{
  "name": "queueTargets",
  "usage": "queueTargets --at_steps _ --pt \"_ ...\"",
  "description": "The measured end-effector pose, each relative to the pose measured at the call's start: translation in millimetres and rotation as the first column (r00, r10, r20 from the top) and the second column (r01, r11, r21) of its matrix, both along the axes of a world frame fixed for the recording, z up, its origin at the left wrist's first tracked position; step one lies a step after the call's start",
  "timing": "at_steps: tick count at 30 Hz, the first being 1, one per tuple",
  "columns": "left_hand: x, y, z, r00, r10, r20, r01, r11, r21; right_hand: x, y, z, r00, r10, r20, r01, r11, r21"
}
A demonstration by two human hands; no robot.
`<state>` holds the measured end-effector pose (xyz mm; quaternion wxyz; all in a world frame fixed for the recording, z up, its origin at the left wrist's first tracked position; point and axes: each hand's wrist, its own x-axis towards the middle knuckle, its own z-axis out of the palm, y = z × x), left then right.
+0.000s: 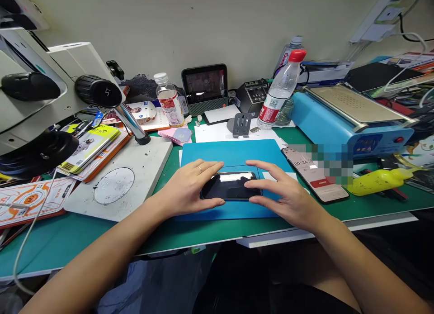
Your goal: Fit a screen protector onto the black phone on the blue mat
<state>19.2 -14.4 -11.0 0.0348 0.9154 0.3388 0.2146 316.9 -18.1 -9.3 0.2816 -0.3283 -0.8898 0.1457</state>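
Note:
A smartphone [233, 190] with a dark, glossy face lies flat and sideways on a blue mat [217, 213]. My left hand [190, 187] grips its left end, thumb along the near edge and ringed fingers reaching past the far edge. At the right end is my right hand [288, 196], its fingers spread. One right fingertip reaches over the dark face, the thumb is by the near edge, and the index finger extends beyond the far edge. The phone's underside is hidden.
Left stands a microscope base [115, 187] beside stacked boxes [90, 149]. Behind the mat are a small grey stand [242, 125], a bottle [168, 101] and a red-capped bottle [278, 94]. To the right are another phone [320, 183], a yellow squeeze bottle [379, 182] and a blue machine [342, 124].

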Motion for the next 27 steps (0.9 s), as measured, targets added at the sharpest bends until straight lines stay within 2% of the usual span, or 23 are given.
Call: queueTargets --at_steps 4,7,9,13,17,22,27 --pt "-1 2 -2.1 0.998 0.059 -0.027 -0.06 0.998 -0.019 7 0 -2.3 0.995 -0.081 -0.063 0.073 0.99 -0.121" --pt "-2 3 -3.0 0.996 0.082 -0.016 -0.083 0.996 -0.03 12 -2 -4.4 0.984 -0.17 -0.047 0.149 0.945 -0.292" --pt "-2 3 -2.7 0.998 0.069 -0.014 -0.07 0.996 -0.054 14 -3 -6.6 0.979 -0.203 -0.007 0.189 0.923 -0.335" --pt "-2 3 -0.7 0.997 0.048 -0.062 -0.055 0.991 -0.12 15 -3 -10.9 0.979 -0.2 0.035 0.203 0.947 -0.249" --pt "-4 5 1.1 0.99 0.07 -0.124 -0.089 0.984 -0.157 10 1 -11.1 0.983 -0.173 0.064 0.182 0.964 -0.195" --pt "-9 8 4.2 0.977 0.128 -0.172 -0.159 0.971 -0.179 4 6 -12.0 0.989 -0.136 0.055 0.144 0.971 -0.193" --pt "-11 9 11.2 0.965 0.124 -0.229 -0.173 0.963 -0.207 8 8 -16.8 0.988 -0.15 0.029 0.153 0.964 -0.219"
